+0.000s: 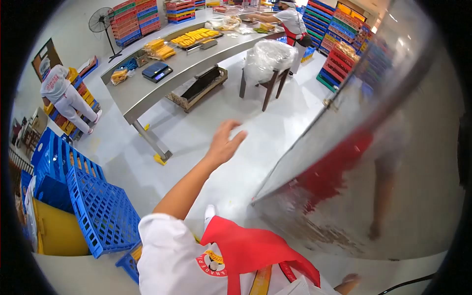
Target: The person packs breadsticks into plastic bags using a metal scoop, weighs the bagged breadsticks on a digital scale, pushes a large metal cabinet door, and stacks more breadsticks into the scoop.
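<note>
My left hand (226, 142) reaches forward over the floor, thumb and fingers apart, with nothing in it. To its right stands a large shiny metal panel (339, 231), its surface mirroring a red apron and an arm; the hand does not touch it. Only a small, blurred bit of my right hand (348, 284) shows at the bottom edge, so its fingers cannot be made out. I wear a white shirt and a red apron (260, 246).
A long steel table (191, 61) carries yellow packs (196, 37) and a scale (157, 72). A stool with a plastic-wrapped load (270, 59) stands ahead. Blue crates (103, 209) and a yellow bin (59, 228) are at left. One person (69, 91) bends over crates; another (290, 22) works at the table.
</note>
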Demonstrator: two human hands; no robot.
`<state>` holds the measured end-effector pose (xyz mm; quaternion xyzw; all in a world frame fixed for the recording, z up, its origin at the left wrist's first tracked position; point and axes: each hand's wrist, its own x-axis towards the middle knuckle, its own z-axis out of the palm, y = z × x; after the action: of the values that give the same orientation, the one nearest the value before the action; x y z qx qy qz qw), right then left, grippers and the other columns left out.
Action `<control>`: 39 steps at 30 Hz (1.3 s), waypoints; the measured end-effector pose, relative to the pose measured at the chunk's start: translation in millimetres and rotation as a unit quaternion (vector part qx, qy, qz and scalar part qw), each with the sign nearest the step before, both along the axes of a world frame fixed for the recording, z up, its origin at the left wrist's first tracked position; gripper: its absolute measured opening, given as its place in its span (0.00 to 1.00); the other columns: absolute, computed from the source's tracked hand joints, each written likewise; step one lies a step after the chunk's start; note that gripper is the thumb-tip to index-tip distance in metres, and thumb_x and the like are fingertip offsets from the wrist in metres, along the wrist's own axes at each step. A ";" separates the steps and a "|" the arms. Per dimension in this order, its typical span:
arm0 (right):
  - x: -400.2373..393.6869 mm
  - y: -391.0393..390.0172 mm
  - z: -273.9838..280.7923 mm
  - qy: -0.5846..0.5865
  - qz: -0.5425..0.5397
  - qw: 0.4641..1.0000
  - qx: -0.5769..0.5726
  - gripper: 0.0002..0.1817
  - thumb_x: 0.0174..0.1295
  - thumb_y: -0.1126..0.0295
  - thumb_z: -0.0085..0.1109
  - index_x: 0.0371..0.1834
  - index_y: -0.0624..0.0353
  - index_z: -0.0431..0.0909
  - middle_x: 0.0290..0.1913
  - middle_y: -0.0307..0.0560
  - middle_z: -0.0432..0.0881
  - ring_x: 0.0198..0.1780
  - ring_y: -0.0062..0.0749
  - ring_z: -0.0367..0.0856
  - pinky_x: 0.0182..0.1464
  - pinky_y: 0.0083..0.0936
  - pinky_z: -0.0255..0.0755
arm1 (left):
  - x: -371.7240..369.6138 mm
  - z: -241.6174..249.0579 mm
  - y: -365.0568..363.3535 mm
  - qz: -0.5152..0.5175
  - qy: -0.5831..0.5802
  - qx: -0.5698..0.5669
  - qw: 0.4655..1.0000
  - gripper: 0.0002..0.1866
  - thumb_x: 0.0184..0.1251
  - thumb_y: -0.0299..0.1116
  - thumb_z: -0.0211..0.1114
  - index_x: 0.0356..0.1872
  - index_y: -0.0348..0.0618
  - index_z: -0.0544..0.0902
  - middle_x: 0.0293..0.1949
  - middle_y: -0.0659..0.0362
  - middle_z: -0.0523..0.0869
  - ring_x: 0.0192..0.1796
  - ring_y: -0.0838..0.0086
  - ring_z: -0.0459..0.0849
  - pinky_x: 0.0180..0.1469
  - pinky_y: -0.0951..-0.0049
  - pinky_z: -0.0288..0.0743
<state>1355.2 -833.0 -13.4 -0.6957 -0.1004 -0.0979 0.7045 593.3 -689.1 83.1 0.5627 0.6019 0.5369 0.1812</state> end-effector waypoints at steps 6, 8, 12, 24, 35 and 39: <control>-266.5 83.9 -185.5 0.190 0.287 0.879 -0.329 0.26 0.71 0.49 0.44 0.59 0.59 0.71 0.57 0.48 0.74 0.59 0.43 0.69 0.62 0.41 0.59 | -143.2 -179.9 -54.7 0.191 -0.074 -0.180 0.962 0.22 0.62 0.41 0.71 0.52 0.37 0.81 0.49 0.48 0.82 0.50 0.58 0.83 0.54 0.62 0.77; -351.4 100.8 -233.3 0.227 0.425 0.755 -0.445 0.24 0.70 0.50 0.45 0.55 0.59 0.73 0.54 0.47 0.76 0.55 0.41 0.71 0.59 0.40 0.61 | -150.1 -204.8 -68.5 0.165 -0.115 -0.227 0.953 0.23 0.60 0.38 0.71 0.53 0.37 0.80 0.50 0.48 0.81 0.48 0.59 0.84 0.53 0.63 0.79; -467.9 133.0 -279.8 0.212 0.598 0.537 -0.555 0.21 0.68 0.51 0.49 0.48 0.58 0.78 0.47 0.45 0.79 0.48 0.39 0.74 0.53 0.38 0.66 | -147.3 -170.1 -48.3 0.074 -0.109 -0.264 0.955 0.23 0.60 0.37 0.70 0.54 0.38 0.79 0.56 0.47 0.78 0.52 0.57 0.83 0.54 0.60 0.79; -511.0 364.9 -374.5 -0.138 0.789 0.406 -0.440 0.18 0.68 0.55 0.49 0.41 0.57 0.83 0.39 0.50 0.82 0.43 0.40 0.80 0.46 0.39 0.73 | -230.3 -101.4 163.8 -0.014 0.164 -0.102 0.981 0.22 0.56 0.33 0.69 0.54 0.42 0.78 0.60 0.46 0.77 0.61 0.47 0.76 0.62 0.53 0.72; -637.2 721.5 -241.8 -0.524 0.689 0.137 -0.482 0.08 0.56 0.66 0.57 0.33 0.54 0.85 0.32 0.57 0.85 0.37 0.55 0.85 0.39 0.47 0.77 | -337.2 -100.3 294.2 0.265 0.124 -0.151 0.944 0.28 0.56 0.30 0.69 0.60 0.42 0.73 0.59 0.48 0.76 0.61 0.49 0.75 0.62 0.53 0.71; -802.9 850.5 -162.7 -0.227 0.744 0.359 -0.515 0.24 0.64 0.55 0.55 0.52 0.64 0.85 0.50 0.63 0.86 0.57 0.56 0.83 0.60 0.39 0.74 | -368.8 -107.3 366.9 0.337 0.145 -0.105 0.924 0.32 0.54 0.27 0.71 0.63 0.40 0.72 0.59 0.46 0.76 0.62 0.49 0.76 0.65 0.57 0.71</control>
<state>552.3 17.6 -176.1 -0.5160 -0.7642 0.3829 -0.0556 224.5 -322.1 -24.2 0.3759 0.8286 0.4128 -0.0419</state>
